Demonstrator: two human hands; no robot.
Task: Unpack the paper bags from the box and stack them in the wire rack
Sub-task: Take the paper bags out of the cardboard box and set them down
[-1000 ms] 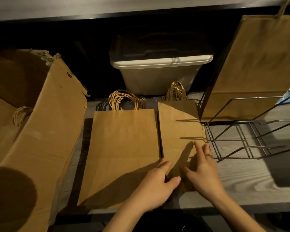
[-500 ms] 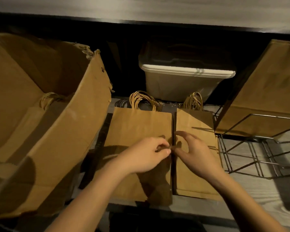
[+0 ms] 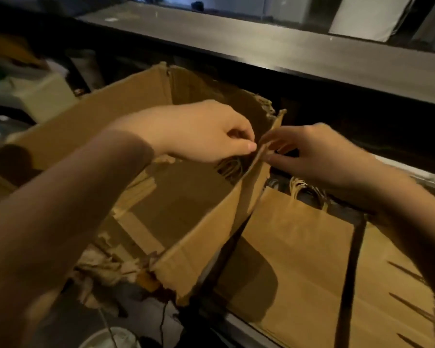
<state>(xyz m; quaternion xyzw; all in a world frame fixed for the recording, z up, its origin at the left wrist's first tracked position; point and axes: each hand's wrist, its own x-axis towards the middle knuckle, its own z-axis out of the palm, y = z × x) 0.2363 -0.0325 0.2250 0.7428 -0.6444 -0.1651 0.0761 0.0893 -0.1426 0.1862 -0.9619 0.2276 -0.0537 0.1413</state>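
Head view: the task is partly done. Two flat paper bags (image 3: 299, 247) lie side by side on the bench (image 3: 241, 324) just right of the box (image 3: 116, 139), their twisted-cord handles pointing away from the person. They are unpacked but not yet stacked. The wire rack cannot be made out in this frame. More bags (image 3: 181, 199) lie flat inside the box with looped handles showing, so unpacking is judged unfinished. Both hands meet at the top of the box's right wall. The left hand (image 3: 201, 131) is inside the box, its fingers curled. The right hand (image 3: 312, 156) is outside the box, its fingertips against the wall edge. Whether either hand pinches the wall or a bag cannot be told. The box is corrugated cardboard, matte brown, with ragged torn rims and shredded paper at its near corner. The bags are smooth kraft paper, rectangular and sharply creased.
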